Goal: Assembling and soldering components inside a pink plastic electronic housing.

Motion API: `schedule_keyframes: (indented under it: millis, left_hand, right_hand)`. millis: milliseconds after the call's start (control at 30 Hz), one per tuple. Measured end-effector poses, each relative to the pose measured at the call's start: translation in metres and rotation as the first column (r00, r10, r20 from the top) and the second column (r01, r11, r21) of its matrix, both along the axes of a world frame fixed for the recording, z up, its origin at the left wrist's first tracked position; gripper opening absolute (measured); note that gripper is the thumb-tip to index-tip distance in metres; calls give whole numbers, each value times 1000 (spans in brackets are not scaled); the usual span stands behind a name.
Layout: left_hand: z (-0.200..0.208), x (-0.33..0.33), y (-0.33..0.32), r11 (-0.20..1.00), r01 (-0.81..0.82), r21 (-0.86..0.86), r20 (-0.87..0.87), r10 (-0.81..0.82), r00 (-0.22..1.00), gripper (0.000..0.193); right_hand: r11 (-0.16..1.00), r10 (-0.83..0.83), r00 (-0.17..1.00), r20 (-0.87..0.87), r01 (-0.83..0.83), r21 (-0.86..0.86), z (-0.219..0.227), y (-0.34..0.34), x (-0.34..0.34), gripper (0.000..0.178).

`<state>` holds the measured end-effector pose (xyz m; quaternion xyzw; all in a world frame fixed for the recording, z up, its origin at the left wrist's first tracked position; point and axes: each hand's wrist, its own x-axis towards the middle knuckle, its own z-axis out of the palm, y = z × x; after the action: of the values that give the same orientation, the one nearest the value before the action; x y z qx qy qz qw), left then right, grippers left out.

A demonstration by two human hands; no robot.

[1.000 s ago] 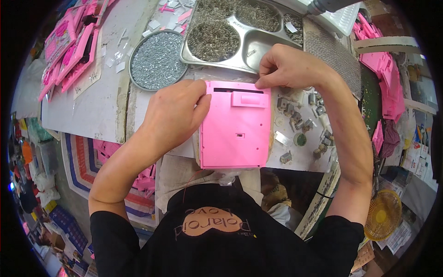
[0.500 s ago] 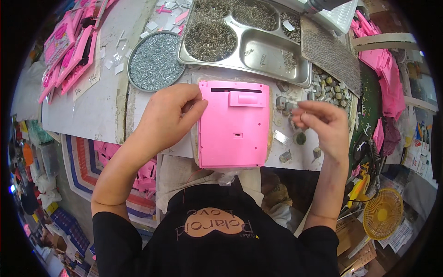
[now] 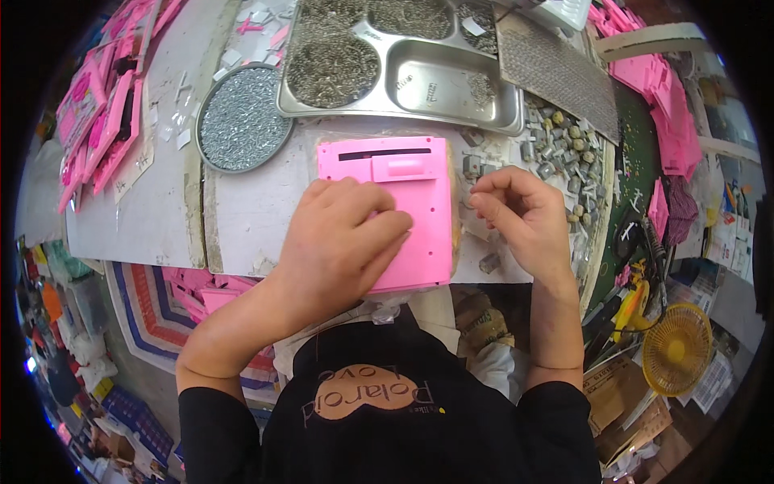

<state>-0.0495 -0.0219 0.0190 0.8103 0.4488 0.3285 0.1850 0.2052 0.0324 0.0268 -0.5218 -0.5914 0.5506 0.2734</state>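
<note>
A flat pink plastic casing [image 3: 427, 242] lies in front of me on a plastic-wrapped pad [image 3: 457, 218]. It has a dark slot near its far edge, a raised block below that and several small holes. My left hand [image 3: 347, 238] is over the casing's left and middle part with its fingers curled closed. Whatever those fingers hold, if anything, is hidden. Just off the casing's right edge is my right hand [image 3: 524, 218], raised, with thumb and fingertips pinched together. Anything in that pinch is too small to make out.
Silver screws [image 3: 246, 113] fill a round dish [image 3: 200, 133] at the far left. A metal compartment tray [image 3: 451, 113] behind the casing holds small springs [image 3: 330, 68]. Small grey metal parts [image 3: 564, 153] crowd the right. Pink plastic parts [image 3: 105, 121] are stacked at left; a yellow fan [image 3: 677, 347] stands lower right.
My left hand has moved from the casing's upper left edge to over its middle, covering the small slot there. My right hand has come left toward the casing. The whole view has shifted slightly.
</note>
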Motion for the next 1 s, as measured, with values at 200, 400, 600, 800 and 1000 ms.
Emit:
schedule_keyframes:
  millis: [200, 400, 600, 800, 1000]
  left_hand:
    - [-10, 19, 22, 987, 91, 131, -206, -63, 977, 22]
    - [-10, 22, 16, 982, 70, 178, -299, -14, 954, 27]
    - [-5, -20, 13, 963, -199, 181, -155, 228, 961, 32]
    - [-30, -114, 28, 797, -598, 85, -106, 604, 790, 24]
    - [-42, -143, 32, 771, -619, 149, -140, 636, 759, 23]
  right_hand:
    - [990, -48, 996, -72, 38, -136, 3, -10, 32, 15]
    - [983, -170, 980, -103, 177, 59, 3, -32, 33, 22]
    - [774, -65, 998, 0, 51, 631, -15, -47, -9, 32]
    - [668, -34, 998, 55, -18, 744, -49, -64, -31, 35]
    - [684, -13, 995, 99, -64, 727, -57, -72, -28, 34]
